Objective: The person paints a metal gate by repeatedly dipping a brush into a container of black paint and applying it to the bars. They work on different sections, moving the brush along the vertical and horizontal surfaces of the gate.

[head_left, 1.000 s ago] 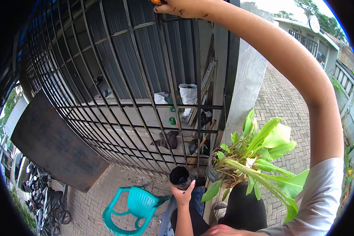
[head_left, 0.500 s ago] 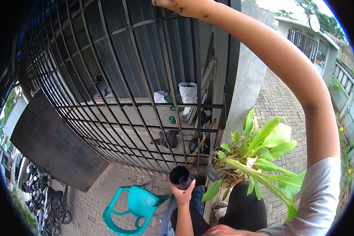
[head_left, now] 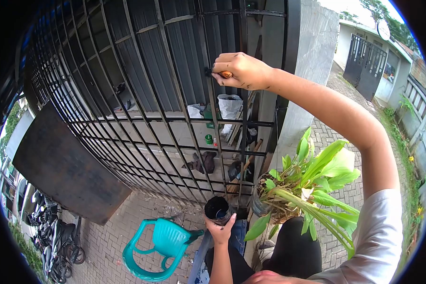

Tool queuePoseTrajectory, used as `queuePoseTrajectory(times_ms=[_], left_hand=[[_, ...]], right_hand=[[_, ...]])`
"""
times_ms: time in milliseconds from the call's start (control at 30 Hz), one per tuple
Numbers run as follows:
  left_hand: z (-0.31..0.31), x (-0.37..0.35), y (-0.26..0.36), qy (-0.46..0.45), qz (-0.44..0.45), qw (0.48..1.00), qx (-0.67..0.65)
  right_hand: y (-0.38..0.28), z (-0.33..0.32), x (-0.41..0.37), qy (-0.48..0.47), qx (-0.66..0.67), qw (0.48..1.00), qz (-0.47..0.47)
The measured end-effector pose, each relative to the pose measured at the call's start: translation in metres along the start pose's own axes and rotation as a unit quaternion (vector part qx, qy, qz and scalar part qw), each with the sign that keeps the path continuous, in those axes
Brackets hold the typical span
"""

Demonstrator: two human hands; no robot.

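Note:
My right hand [head_left: 244, 71] is raised to the metal bar grille [head_left: 204, 52], closed around a paintbrush [head_left: 226, 74]. The brush's orange handle end shows in the fist, and its black bristles are against an upright bar. Black smudges mark the fingers and wrist. Lower down, my left hand [head_left: 219, 232] grips a dark cup of black paint [head_left: 217, 208] from below and behind, held upright near the foot of the grille. The paint coats the cup's inside.
A leafy potted plant [head_left: 317, 189] stands close under my right arm. On the paving is a green plastic chair [head_left: 168, 241]; a dark metal sheet [head_left: 71, 165] leans at left. Behind the bars are a white sack [head_left: 229, 106] and a small green container [head_left: 208, 139]. Motorbikes [head_left: 57, 241] are parked far left.
My right hand has come down from the top edge to the middle of the grille, bringing the paintbrush into view. My left hand and the cup have hardly moved.

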State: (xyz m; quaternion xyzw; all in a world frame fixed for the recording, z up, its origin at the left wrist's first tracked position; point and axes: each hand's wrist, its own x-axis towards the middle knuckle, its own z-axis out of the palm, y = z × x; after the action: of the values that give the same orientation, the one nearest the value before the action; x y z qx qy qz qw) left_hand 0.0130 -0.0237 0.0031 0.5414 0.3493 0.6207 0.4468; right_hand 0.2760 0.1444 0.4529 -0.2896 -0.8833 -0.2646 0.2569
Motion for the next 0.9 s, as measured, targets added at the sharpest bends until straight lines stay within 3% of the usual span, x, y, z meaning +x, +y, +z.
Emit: queuePoseTrajectory(times_ms=[167,233,300,367,433,500,633,700,767,833,900], left_hand=[[0.006,0.002,0.013,0.005,0.007,1.0,-0.015],[0.004,-0.001,0.013,0.006,0.014,1.0,-0.009],[0.002,0.0,0.013,0.005,-0.003,1.0,-0.022],[0.001,0.001,0.017,0.009,-0.003,1.0,-0.03],[0.001,0.001,0.016,0.012,-0.002,0.999,-0.037],[0.0,0.001,0.011,0.018,0.009,1.0,-0.021],[0.001,0.001,0.009,0.011,0.016,1.0,-0.014],[0.0,0.0,0.008,-0.005,-0.014,1.0,-0.024],[0.0,0.001,0.007,-0.001,-0.007,1.0,-0.023],[0.0,0.0,0.008,0.004,0.002,1.0,-0.023],[0.0,0.0,0.009,0.007,-0.028,0.998,-0.047]], right_hand=[[0.026,-0.035,0.043,0.127,-0.167,0.973,-0.095],[0.032,-0.044,0.047,0.128,-0.264,0.95,-0.108],[0.023,-0.038,0.036,0.057,-0.283,0.945,-0.154],[0.012,-0.013,0.009,-0.062,-0.222,0.961,-0.152],[0.006,0.02,-0.023,-0.083,-0.125,0.974,-0.17],[-0.002,0.035,-0.038,-0.098,-0.019,0.989,-0.108],[-0.003,0.006,-0.006,0.062,0.035,0.997,0.044],[0.01,-0.013,0.014,0.162,-0.028,0.986,0.034],[0.021,-0.024,0.025,0.194,-0.163,0.965,-0.064],[0.023,-0.021,0.015,0.107,-0.219,0.959,-0.144],[0.012,-0.001,-0.004,0.027,-0.158,0.971,-0.176]])
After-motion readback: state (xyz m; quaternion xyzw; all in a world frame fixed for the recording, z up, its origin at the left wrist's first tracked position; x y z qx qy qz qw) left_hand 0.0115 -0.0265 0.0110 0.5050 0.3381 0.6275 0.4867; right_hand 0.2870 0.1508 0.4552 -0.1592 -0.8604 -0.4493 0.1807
